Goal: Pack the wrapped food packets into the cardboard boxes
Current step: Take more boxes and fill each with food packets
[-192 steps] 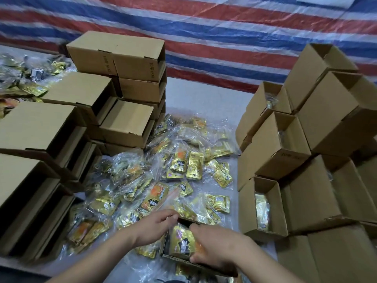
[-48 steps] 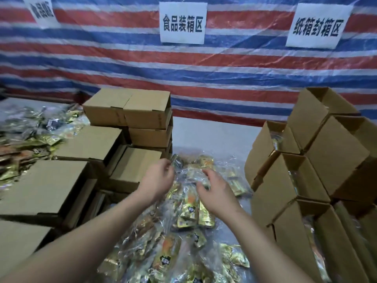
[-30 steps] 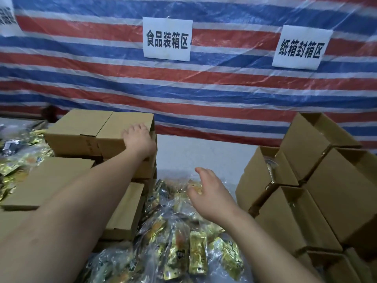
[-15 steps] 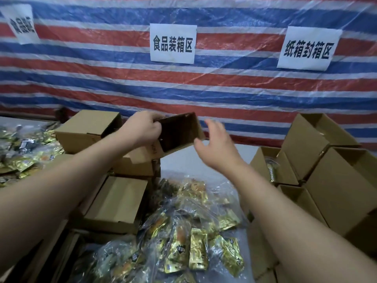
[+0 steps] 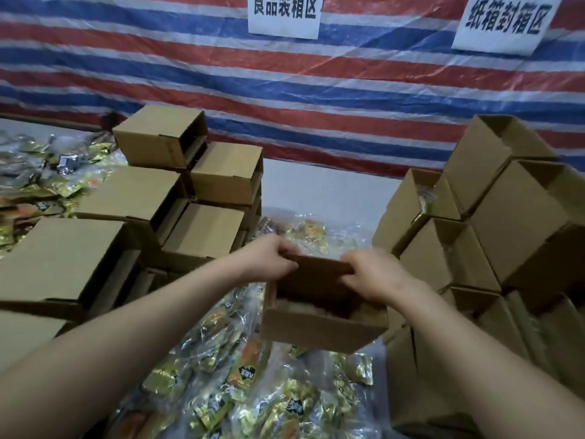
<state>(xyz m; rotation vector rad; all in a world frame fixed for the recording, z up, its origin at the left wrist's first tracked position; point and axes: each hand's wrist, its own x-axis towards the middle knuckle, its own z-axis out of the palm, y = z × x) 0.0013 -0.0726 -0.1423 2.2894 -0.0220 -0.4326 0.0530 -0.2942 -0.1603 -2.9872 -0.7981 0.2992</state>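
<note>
I hold an open, empty cardboard box (image 5: 319, 327) above the heap of gold and orange food packets (image 5: 253, 384) in clear bags. My left hand (image 5: 269, 261) grips the far left corner of its rim. My right hand (image 5: 373, 277) grips the far right corner, fingers curled over the edge. The box's open top faces up toward me and its inside looks dark and bare.
Stacks of empty boxes (image 5: 133, 198) lie on their sides at the left. Open boxes (image 5: 474, 223), some with packets inside, are piled at the right. More packets (image 5: 38, 179) lie far left. A striped tarp (image 5: 316, 90) with paper signs hangs behind.
My left hand took a box off the top of the left stack and brought it down over the packets. My right hand came over and took hold of its other corner.
</note>
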